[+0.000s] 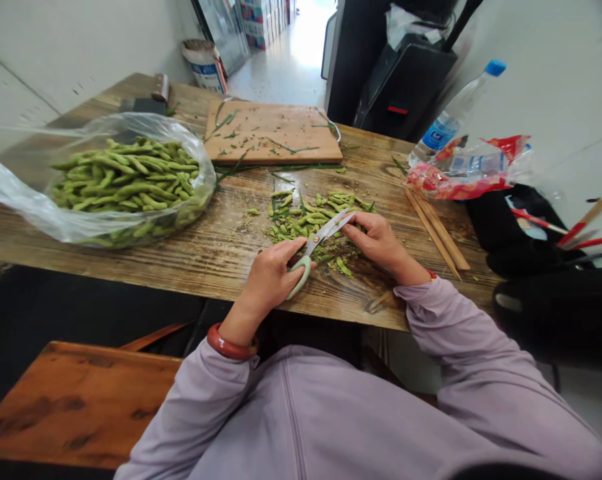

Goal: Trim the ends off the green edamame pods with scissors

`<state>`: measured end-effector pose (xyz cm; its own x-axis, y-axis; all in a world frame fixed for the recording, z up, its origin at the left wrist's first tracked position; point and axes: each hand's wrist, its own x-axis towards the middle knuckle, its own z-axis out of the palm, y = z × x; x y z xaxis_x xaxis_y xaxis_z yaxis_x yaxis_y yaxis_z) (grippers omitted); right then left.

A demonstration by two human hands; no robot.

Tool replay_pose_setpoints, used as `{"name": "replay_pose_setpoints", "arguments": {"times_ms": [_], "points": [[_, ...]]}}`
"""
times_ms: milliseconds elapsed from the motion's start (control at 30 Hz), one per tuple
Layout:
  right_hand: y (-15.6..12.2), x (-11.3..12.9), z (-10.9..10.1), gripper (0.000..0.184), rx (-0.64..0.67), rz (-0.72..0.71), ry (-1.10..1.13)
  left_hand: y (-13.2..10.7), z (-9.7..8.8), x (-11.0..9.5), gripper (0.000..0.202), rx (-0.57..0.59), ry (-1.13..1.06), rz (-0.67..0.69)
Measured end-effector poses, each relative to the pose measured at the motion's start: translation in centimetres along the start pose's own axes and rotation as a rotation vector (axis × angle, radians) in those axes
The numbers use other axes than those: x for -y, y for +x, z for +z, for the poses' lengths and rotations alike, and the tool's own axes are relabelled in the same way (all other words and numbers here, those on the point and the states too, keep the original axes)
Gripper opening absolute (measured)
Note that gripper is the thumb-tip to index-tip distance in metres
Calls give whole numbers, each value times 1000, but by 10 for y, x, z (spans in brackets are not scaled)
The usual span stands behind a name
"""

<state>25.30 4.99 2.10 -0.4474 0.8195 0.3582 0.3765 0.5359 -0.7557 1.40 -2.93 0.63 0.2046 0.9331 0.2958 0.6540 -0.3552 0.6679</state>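
My left hand (273,273) is closed round the pale green handles of a pair of scissors (307,260). The blades are slightly apart and point up and right toward my right hand (378,243). Its thumb and fingertips are pinched at the blade tips on an edamame pod, of which only a small green bit shows. Beneath both hands lies a loose pile of edamame pods (311,217) with trimmed scraps on the wooden table (221,267). To the left, a clear plastic bag (208,180) stands open, full of whole edamame pods (131,175).
A cutting board (275,130) with green scraps lies at the back, a cleaver (153,100) beyond the bag. Wooden chopsticks (435,230), a water bottle (441,127) and a red-and-clear wrapper (471,170) sit at right. A wooden stool (85,400) is below left.
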Motion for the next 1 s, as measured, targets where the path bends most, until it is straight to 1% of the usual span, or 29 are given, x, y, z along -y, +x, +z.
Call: {"name": "replay_pose_setpoints", "arguments": {"times_ms": [267,433,600,767,867,1000], "points": [[0,3,-1,30,-15,19,21,-1,3,3,38,-26,-56,6],[0,3,0,32,-36,1,7,0,3,4,46,-37,-86,3],[0,6,0,32,21,-15,2,1,1,3,50,-23,-65,29],[0,7,0,29,44,-37,26,0,0,3,45,-14,-23,33],[0,6,1,27,39,-5,11,0,0,2,39,-6,-21,19],[0,7,3,24,28,28,22,1,1,1,38,-22,-58,-4]]}}
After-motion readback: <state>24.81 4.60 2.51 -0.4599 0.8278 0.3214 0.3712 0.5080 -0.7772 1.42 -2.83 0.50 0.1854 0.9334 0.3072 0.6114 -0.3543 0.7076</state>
